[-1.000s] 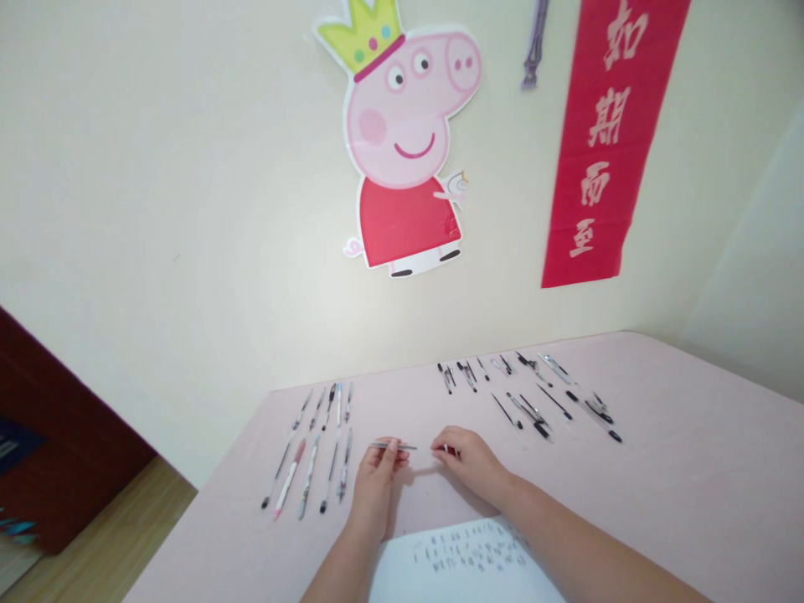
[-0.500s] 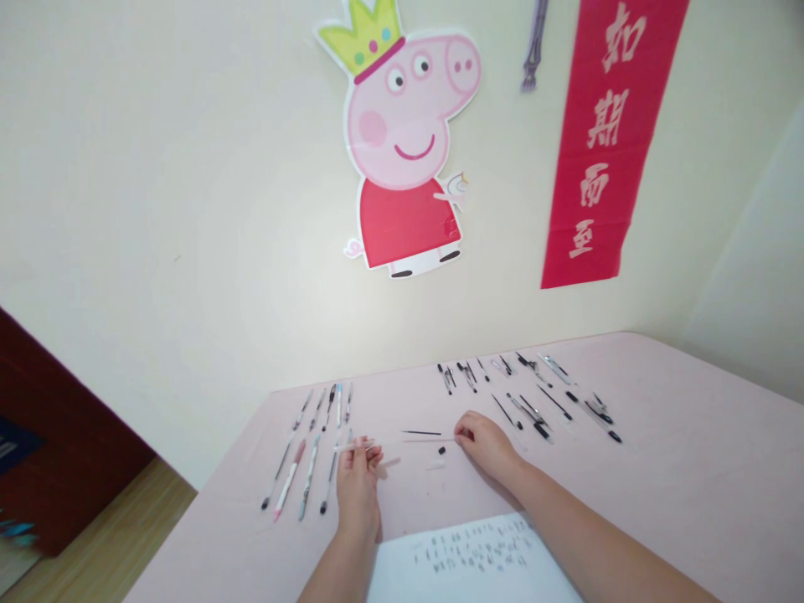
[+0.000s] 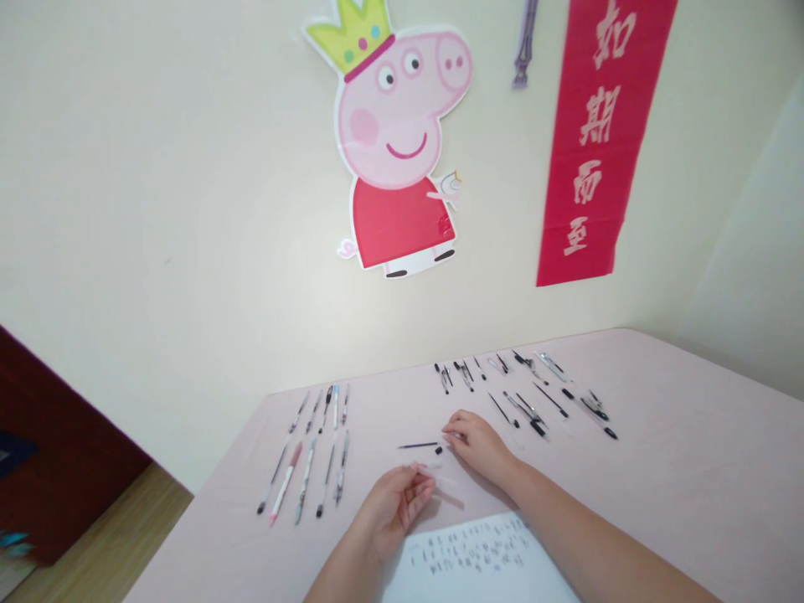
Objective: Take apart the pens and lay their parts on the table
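Observation:
My left hand [image 3: 399, 507] is closed, thumb against fingertips, on a clear pen barrel [image 3: 443, 480] that is faint against the cloth. My right hand [image 3: 477, 445] is also closed, with its fingertips together low over the table; whatever they pinch is too small or pale to make out. Between and beyond the hands lies a thin black pen refill [image 3: 418, 445]. A small black pen cap [image 3: 439, 450] rests at its right end, just below my right fingertips.
Two rows of assembled pens [image 3: 305, 481] lie on the left of the pink tablecloth [image 3: 207, 536]. Several groups of loose pen parts [image 3: 528, 410] lie at the back right. A sheet with handwriting [image 3: 477, 561] is under my forearms. The wall [image 3: 188, 209] stands behind the table.
My left hand has moved right and nearer, away from the pen rows, with the clear barrel. My right hand has shifted slightly left, close to the cap and refill.

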{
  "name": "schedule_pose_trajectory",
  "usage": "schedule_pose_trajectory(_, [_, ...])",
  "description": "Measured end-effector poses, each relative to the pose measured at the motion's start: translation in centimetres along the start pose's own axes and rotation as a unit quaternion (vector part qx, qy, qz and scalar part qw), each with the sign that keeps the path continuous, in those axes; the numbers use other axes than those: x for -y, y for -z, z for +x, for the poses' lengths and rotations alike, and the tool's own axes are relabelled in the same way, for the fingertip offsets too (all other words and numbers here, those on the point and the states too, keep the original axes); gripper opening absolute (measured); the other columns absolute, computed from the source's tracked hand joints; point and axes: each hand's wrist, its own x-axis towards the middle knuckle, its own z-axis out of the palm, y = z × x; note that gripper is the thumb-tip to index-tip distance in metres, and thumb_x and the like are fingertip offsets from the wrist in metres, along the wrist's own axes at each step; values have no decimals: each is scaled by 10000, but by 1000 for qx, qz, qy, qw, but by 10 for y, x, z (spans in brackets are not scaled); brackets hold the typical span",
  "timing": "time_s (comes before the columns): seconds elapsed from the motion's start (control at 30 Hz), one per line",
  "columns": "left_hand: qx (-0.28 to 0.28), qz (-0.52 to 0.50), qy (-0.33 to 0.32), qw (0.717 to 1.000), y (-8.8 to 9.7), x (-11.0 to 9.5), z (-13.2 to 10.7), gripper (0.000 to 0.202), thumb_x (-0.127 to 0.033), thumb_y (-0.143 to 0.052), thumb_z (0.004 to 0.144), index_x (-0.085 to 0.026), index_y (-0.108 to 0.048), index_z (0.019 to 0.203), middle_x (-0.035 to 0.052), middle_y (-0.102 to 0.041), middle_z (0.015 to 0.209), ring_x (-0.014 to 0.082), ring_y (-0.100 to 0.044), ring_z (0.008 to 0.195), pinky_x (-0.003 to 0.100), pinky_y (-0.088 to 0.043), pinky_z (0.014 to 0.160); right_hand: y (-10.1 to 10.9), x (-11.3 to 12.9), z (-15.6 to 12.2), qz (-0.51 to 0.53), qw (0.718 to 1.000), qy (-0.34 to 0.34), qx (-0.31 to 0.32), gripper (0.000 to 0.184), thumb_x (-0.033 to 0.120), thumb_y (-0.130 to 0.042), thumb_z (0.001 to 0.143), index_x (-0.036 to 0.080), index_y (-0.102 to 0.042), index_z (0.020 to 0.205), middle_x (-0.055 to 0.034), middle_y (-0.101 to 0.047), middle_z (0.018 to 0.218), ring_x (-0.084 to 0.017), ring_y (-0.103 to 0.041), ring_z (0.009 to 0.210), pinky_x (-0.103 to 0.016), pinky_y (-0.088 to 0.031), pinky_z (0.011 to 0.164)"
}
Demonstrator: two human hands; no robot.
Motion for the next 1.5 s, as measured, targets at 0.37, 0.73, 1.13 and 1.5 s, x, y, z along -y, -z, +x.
schedule_pose_trajectory(0.37, [4, 58, 10, 998, -2, 2, -3, 68, -79, -561, 765, -97, -527, 709, 139, -681, 753, 139, -672, 659, 205, -549, 652, 4, 14, -1, 21, 999, 29, -8, 199, 186, -509, 806, 172, -697, 869, -70, -628, 852, -182, -558, 833, -312, -429, 793])
schedule_pose_trajectory(0.73, [24, 319, -223, 921, 19, 20, 29, 364, -493, -581, 699, -188, -405, 607, -30, -553, 488, 75, -475, 398, 192, -351, 406, 8, 21, -8, 35, 974, 135, 180, 478, 298, -609, 764, 257, -529, 1233, -69, -455, 1345, -249, -301, 1297, -449, -222, 1064])
schedule_pose_trajectory(1.13, [32, 565, -317, 761, 24, 17, 25, 224, -307, -425, 797, -188, -465, 611, -30, -526, 521, 104, -456, 508, 224, -311, 524, -5, 23, -12, 22, 971, 155, 178, 373, 188, -397, 878, 228, -542, 1220, -65, -457, 1343, -177, -417, 1229, -364, -315, 1040])
schedule_pose_trajectory(1.5, [22, 592, -320, 739, 18, 13, 18, 202, -265, -435, 774, -189, -472, 590, -27, -516, 538, 118, -452, 543, 233, -291, 548, 0, 34, -9, -57, 970, 180, 150, 389, 203, -417, 869, 274, -517, 1238, -43, -464, 1341, -185, -381, 1254, -409, -244, 1058])
